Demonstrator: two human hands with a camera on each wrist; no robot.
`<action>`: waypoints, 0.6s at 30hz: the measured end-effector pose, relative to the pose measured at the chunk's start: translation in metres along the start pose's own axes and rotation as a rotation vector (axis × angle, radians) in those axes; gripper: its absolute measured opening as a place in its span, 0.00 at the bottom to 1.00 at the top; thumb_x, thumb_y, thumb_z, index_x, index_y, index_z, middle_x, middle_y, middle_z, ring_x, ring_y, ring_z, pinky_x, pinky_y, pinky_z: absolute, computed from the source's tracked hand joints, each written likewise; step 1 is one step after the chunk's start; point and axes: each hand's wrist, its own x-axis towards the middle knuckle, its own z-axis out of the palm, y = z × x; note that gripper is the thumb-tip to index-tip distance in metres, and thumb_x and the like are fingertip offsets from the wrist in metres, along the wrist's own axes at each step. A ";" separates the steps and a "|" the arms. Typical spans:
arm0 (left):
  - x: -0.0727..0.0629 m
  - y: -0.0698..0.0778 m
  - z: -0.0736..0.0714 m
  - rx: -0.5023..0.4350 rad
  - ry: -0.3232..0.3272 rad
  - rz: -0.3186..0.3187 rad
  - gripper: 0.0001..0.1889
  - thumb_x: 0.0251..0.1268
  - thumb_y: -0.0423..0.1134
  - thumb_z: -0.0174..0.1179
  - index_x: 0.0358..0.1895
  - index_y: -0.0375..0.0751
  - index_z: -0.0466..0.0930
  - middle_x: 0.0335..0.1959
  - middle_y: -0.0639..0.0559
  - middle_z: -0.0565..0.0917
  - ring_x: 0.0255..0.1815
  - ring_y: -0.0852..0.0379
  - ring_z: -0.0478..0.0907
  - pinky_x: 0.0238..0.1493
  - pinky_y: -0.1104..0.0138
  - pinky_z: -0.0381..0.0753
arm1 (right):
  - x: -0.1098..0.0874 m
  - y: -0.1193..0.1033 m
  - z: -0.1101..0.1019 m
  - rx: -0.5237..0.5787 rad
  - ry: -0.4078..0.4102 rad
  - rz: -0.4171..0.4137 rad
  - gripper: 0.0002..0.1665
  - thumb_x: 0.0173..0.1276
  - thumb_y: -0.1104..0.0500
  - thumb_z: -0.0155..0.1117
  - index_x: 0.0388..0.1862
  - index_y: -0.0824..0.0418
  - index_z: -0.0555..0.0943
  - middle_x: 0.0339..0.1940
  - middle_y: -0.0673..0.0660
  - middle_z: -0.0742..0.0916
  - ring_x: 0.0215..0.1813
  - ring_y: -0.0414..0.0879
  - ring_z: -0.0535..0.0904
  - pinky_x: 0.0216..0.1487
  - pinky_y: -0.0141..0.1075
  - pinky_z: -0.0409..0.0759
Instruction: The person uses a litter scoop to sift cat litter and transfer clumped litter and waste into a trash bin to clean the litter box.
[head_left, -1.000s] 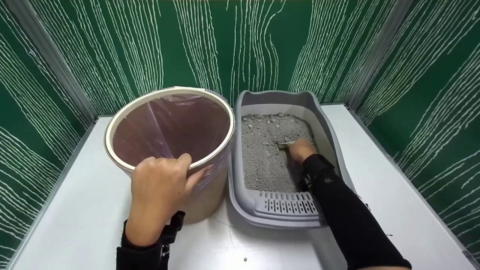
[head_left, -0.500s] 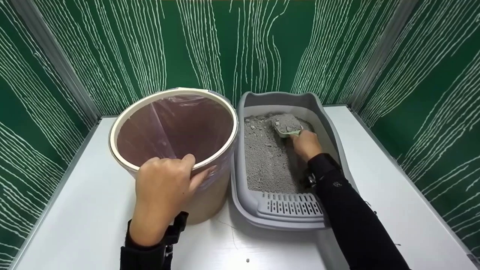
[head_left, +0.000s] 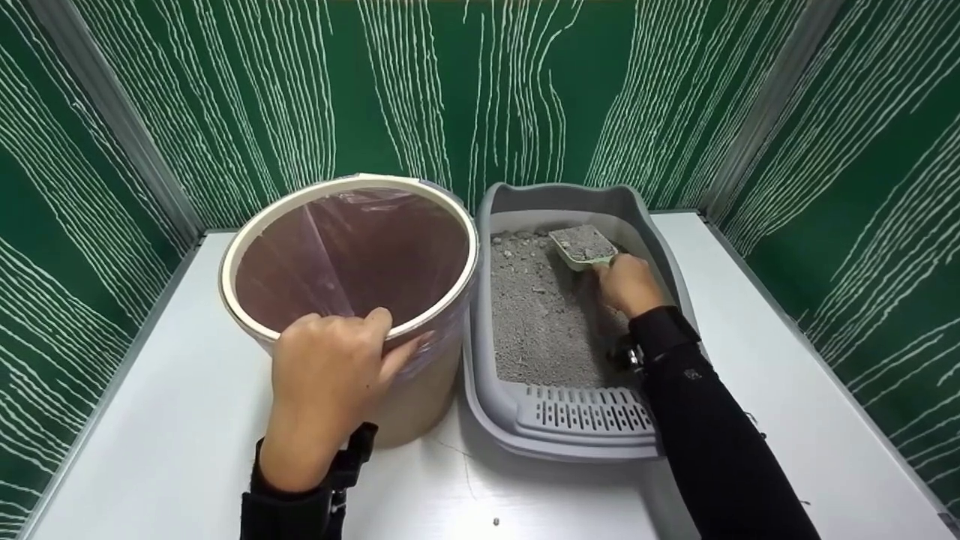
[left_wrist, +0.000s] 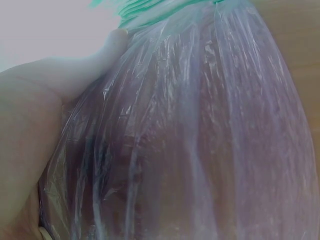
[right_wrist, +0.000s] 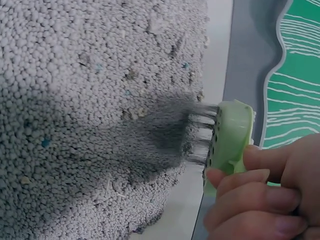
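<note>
My left hand (head_left: 326,375) grips the near rim of a tall round trash bin (head_left: 405,405), over its clear purplish liner bag (left_wrist: 200,125). In the left wrist view the thumb lies against the wrinkled plastic. My right hand (head_left: 628,285) holds a pale green litter scoop (right_wrist: 232,132) by its handle, raised over the back of a grey litter box (head_left: 480,352). Grey litter (head_left: 585,241) fills the scoop's bowl. In the right wrist view, grains stream down through the slots onto the litter bed (right_wrist: 75,150).
The bin stands close against the litter box's left side, both on a white table (head_left: 150,420). Green walls (head_left: 517,90) with white wavy lines enclose the back and sides. A small grey crumb (head_left: 496,521) lies near the front.
The right hand has lifted the scoop out of the litter, now loaded, and moved it slightly to the right. The left hand keeps its grip on the bin rim.
</note>
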 end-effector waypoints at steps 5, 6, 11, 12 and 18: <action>0.001 0.000 0.000 0.000 -0.006 -0.001 0.32 0.57 0.57 0.78 0.17 0.45 0.64 0.07 0.54 0.60 0.07 0.47 0.63 0.12 0.58 0.61 | -0.001 0.007 -0.004 -0.007 0.031 -0.041 0.23 0.85 0.53 0.55 0.48 0.76 0.81 0.49 0.78 0.85 0.55 0.73 0.83 0.56 0.61 0.78; 0.001 -0.001 0.000 0.000 -0.005 -0.001 0.32 0.57 0.57 0.78 0.17 0.45 0.64 0.07 0.55 0.60 0.07 0.47 0.63 0.12 0.58 0.61 | -0.001 0.008 -0.004 -0.008 0.037 -0.043 0.22 0.85 0.53 0.56 0.46 0.75 0.80 0.49 0.77 0.85 0.56 0.72 0.82 0.57 0.61 0.77; 0.000 -0.001 0.001 0.001 0.018 0.002 0.33 0.55 0.58 0.79 0.17 0.45 0.63 0.07 0.55 0.60 0.07 0.48 0.61 0.12 0.58 0.60 | 0.000 0.011 -0.002 0.013 0.051 -0.047 0.18 0.83 0.53 0.59 0.40 0.68 0.75 0.41 0.70 0.82 0.50 0.68 0.80 0.53 0.60 0.76; 0.000 -0.001 0.001 0.001 0.024 0.003 0.33 0.55 0.57 0.79 0.17 0.45 0.63 0.06 0.54 0.60 0.07 0.47 0.61 0.12 0.58 0.60 | 0.000 0.012 -0.002 0.015 0.053 -0.050 0.18 0.83 0.53 0.60 0.40 0.67 0.75 0.41 0.69 0.82 0.49 0.67 0.80 0.53 0.60 0.75; 0.000 0.000 0.002 -0.001 0.031 0.007 0.32 0.53 0.56 0.79 0.17 0.45 0.63 0.07 0.54 0.61 0.07 0.46 0.62 0.12 0.57 0.60 | 0.000 0.013 -0.003 0.034 0.059 -0.062 0.16 0.83 0.55 0.61 0.49 0.69 0.76 0.47 0.72 0.83 0.55 0.69 0.80 0.56 0.62 0.75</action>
